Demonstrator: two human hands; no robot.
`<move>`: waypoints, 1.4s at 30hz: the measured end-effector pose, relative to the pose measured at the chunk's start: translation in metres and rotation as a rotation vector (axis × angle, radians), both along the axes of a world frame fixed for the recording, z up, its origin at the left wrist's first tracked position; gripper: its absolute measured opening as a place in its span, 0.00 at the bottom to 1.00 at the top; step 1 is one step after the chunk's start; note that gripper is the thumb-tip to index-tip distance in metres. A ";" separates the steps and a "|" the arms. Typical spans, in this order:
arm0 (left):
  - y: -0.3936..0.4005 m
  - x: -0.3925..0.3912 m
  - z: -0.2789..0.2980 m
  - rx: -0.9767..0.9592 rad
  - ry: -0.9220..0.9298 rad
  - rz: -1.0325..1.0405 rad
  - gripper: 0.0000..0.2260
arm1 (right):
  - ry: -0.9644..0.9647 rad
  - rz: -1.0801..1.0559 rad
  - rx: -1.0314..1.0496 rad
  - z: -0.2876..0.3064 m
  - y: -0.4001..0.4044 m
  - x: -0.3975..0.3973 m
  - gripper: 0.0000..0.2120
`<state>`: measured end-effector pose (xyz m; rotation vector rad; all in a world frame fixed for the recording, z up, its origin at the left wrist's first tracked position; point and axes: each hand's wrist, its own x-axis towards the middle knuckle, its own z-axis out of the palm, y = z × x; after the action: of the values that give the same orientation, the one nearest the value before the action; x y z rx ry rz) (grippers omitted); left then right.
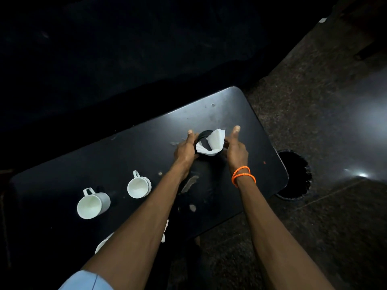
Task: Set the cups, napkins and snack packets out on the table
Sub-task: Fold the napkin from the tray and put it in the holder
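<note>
Head cam looking down at my two arms over the black table (230, 105). What could go wrong from here: the napkins (212, 143) are fanned loosely in the black round holder (204, 136), leaning toward my right side, so if I squeeze or tip the holder while setting it down, the stack could slide out or flop onto the table. The holder also sits toward the far right end of the table, so a clumsy nudge could push it toward that edge, with the dark bin (295, 176) on the floor right past it.

Fingers: my left hand (185, 150) is cupped against the left side of the holder, thumb straight up along it, fingers wrapped round the wall as far as I can tell. My right hand (236, 150) is on the other side, thumb sticking up, fingers curled in against the holder and napkin base. So both hands are clamped on it, not spread.

Two white cups are already set out left of my arms, one mug (93, 203) and one ribbed cup (138, 186). Something white peeks out under my left forearm; can't tell what. No snack packets visible yet.
</note>
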<state>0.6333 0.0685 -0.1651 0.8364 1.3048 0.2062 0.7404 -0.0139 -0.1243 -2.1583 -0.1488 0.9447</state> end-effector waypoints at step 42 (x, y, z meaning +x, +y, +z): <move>-0.025 -0.163 0.065 -0.018 -0.011 0.320 0.24 | -0.638 0.171 -0.019 0.042 0.018 -0.163 0.18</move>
<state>0.4706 0.0433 -0.1003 0.6064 1.4238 0.4500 0.5778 0.0039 -0.0821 -2.4240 -0.6409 0.3126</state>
